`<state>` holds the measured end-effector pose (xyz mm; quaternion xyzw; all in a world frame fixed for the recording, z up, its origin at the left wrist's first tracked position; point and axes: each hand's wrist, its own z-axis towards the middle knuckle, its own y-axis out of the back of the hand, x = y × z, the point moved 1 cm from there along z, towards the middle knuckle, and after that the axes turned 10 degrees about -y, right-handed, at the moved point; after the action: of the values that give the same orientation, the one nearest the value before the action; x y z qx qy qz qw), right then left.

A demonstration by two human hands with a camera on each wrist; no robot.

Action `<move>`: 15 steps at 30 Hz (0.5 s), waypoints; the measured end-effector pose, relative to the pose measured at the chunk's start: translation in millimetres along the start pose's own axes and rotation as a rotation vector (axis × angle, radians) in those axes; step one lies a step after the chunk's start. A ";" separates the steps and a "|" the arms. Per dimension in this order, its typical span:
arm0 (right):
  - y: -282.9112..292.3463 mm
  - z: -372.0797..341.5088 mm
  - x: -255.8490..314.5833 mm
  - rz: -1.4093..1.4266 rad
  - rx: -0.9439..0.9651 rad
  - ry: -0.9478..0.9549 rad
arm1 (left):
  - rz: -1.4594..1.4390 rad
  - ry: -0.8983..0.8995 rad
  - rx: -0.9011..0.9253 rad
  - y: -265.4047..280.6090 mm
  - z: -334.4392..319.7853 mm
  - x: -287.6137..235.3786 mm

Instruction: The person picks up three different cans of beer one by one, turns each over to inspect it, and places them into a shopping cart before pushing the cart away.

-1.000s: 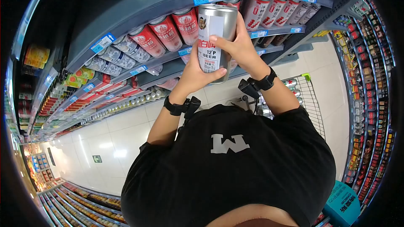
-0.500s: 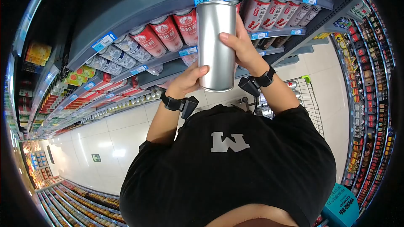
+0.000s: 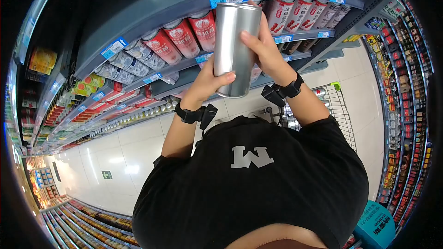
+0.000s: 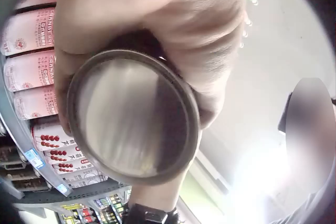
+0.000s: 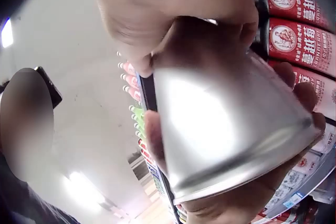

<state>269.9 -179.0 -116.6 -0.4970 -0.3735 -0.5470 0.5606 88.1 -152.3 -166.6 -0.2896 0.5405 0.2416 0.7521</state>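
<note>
A black-shirted person (image 3: 249, 193) grips a tall silver can (image 3: 232, 41) with left hand (image 3: 204, 84) and right hand (image 3: 267, 53) before a shelved row of red cranberry-labelled cans (image 3: 182, 38).

hands (image 3: 204, 84) (image 3: 268, 54) 2; held can (image 3: 232, 48) 1; wristbands (image 3: 188, 114) (image 3: 291, 86) 2; cart (image 3: 342, 113) 1

the person wore a loose black t-shirt (image 3: 249, 193) with short sleeves (image 3: 318, 133) and a wide, rounded neckline (image 3: 282, 222). across its chest sat one blocky pale grey letter (image 3: 263, 157) with squared slab ends. a black strap (image 3: 188, 113) circled the left wrist, carrying an angular black camera housing (image 3: 209, 116); a matching black band (image 3: 293, 88) and dark, boxy camera unit (image 3: 273, 96) sat at the right one.
</note>
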 end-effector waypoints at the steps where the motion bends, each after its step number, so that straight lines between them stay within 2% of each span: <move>1: 1.0 -0.6 -0.2 0.170 0.093 -0.088 | -0.139 0.053 0.005 1.8 -3.0 4.1; 2: 0.0 -3.6 1.2 0.297 0.134 -0.146 | -0.235 0.092 0.098 3.6 -4.0 6.7; 3: 2.5 -4.4 0.0 0.298 0.134 -0.147 | -0.235 0.092 0.097 1.4 -4.0 5.1; 5: 8.5 -5.2 -6.8 0.405 0.261 -0.292 | -0.466 0.161 0.258 -7.7 -3.4 -0.4; 6: 7.2 -4.4 -6.6 0.419 0.274 -0.281 | -0.465 0.161 0.261 -10.7 -2.7 -4.3; 9: 1.2 -5.5 3.4 0.364 0.177 -0.333 | -0.587 0.186 0.337 -13.6 -3.6 -7.7; 10: -2.7 -4.6 6.6 0.366 0.177 -0.331 | -0.370 0.138 0.236 -7.2 -4.0 -1.0; 11: -6.2 -2.9 9.8 0.234 0.075 -0.272 | -0.152 0.090 0.136 -2.1 -2.9 2.4; 12: -8.9 -1.4 11.3 0.100 -0.027 -0.213 | -0.045 0.064 0.088 -1.8 0.9 -0.9; 13: -11.1 -0.4 6.4 0.101 -0.029 -0.215 | -0.046 0.067 0.089 -2.3 2.7 0.6; 15: -11.1 3.5 -6.0 -0.087 -0.164 -0.033 | 0.249 -0.059 -0.012 -4.3 7.9 1.8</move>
<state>258.7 -173.1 -119.9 -0.5335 -0.3577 -0.5913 0.4877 96.8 -149.8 -165.6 -0.2175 0.5484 0.3448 0.7301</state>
